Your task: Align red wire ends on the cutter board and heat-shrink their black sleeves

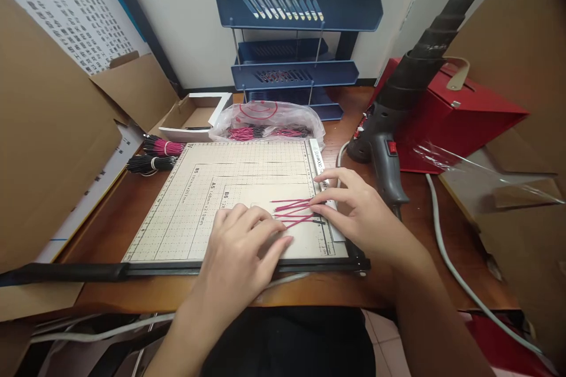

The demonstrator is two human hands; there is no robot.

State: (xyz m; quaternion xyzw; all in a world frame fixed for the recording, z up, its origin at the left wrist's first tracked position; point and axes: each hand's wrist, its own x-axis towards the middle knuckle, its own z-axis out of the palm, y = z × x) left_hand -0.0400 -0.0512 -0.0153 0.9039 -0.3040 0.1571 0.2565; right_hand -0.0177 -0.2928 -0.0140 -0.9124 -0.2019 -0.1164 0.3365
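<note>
Several thin red wires [292, 207] with dark ends lie loosely side by side on the right part of a cream paper trimmer [172, 212] with a printed grid. My right hand [354, 206] reaches in from the right, its thumb and middle finger closed on the wires' right ends while its index finger is raised apart. One black wire tip shows below the right thumb. My left hand [243, 241] rests over the board at the wires' left ends. Its thumb and index finger are apart, with nothing seen held between them; the other fingers are curled and partly hidden.
Behind the trimmer lies a plastic bag [269, 121] of red and black wires. Tied wire bundles [152, 163] sit left, near an open white box [194, 115]. A heat gun [384, 112] stands right, before a red box [469, 112]. Blue trays [296, 6] stand behind.
</note>
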